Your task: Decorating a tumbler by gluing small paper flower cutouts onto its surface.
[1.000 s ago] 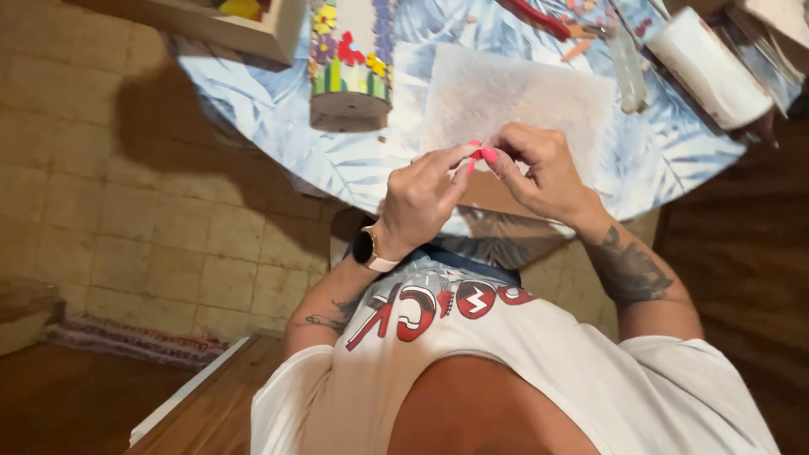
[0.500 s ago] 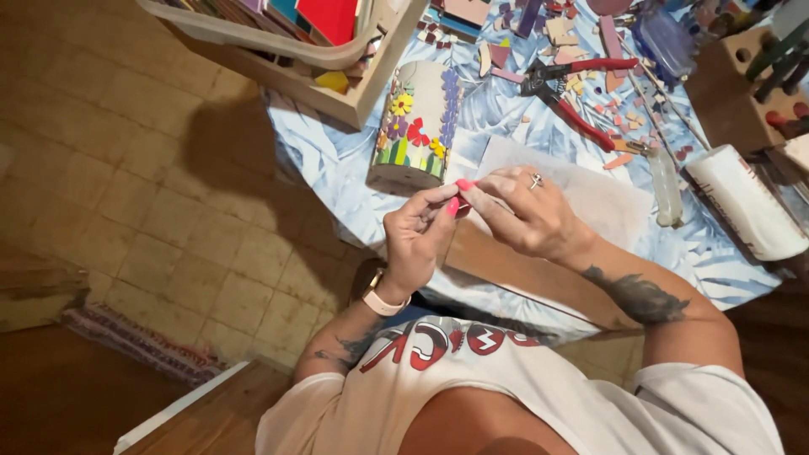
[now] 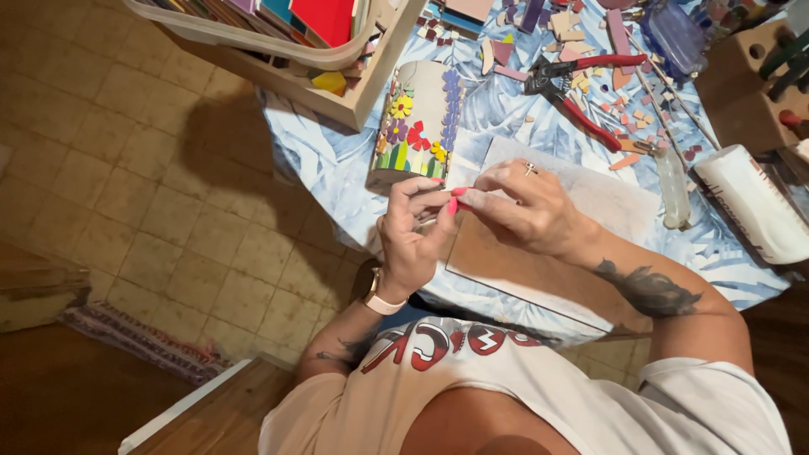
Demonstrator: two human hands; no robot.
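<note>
Two bare hands meeting near the centre of the frame. Left hand [image 3: 413, 240] raised from below, palm turned toward the wearer, fingers curled, thumb and forefinger pinched together at the top. Pale watch on left wrist [image 3: 383, 301]; tattooed left forearm running down toward lower centre. Right hand [image 3: 527, 211] reaching in from the right, knuckles up, ring on one finger, fingertips pressed against the left fingertips. Tattooed right forearm [image 3: 649, 291] slanting toward lower right.

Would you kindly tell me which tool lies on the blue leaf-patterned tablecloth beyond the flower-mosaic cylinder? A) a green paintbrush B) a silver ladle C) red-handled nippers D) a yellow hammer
C: the red-handled nippers lie open among loose tile pieces on the blue leaf-patterned tablecloth, beyond the flower-mosaic cylinder.
</note>
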